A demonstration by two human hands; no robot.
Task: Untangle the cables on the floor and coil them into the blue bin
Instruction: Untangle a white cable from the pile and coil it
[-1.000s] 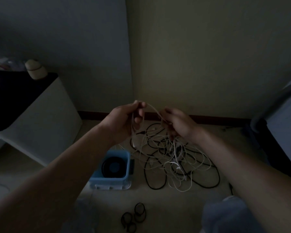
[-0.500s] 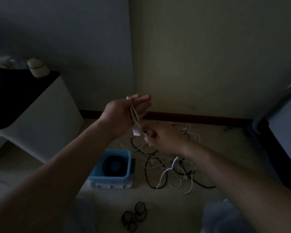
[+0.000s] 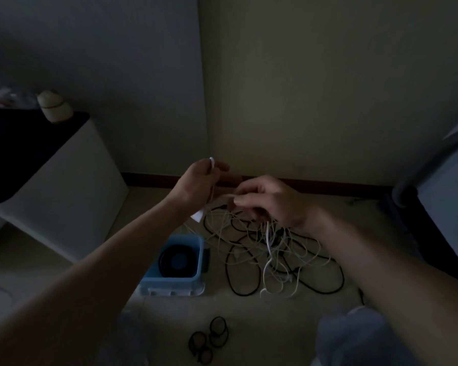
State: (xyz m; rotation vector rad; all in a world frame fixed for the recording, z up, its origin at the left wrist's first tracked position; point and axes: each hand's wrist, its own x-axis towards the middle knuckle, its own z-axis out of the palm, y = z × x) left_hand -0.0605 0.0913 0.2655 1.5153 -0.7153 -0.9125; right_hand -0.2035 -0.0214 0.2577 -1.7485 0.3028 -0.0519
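A tangle of white and black cables point(image 3: 270, 249) lies on the floor right of the blue bin point(image 3: 173, 285), which holds a coiled black cable point(image 3: 177, 260). My left hand point(image 3: 198, 183) is raised above the tangle and pinches a white cable, whose end sticks up above the fingers; a white plug hangs below the hand. My right hand point(image 3: 270, 202) is close beside it, fingers curled round white cable strands that trail down into the tangle.
A white cabinet point(image 3: 64, 196) with a dark top stands at the left, a pale round object point(image 3: 54, 107) on it. Several small black rings point(image 3: 209, 342) lie on the floor in front of the bin. Dark furniture point(image 3: 439, 194) fills the right edge.
My right hand rose from below my left hand to beside it, pulling white strands up. The tangle on the floor shifted and spread. My left hand stayed raised, holding the cable end.
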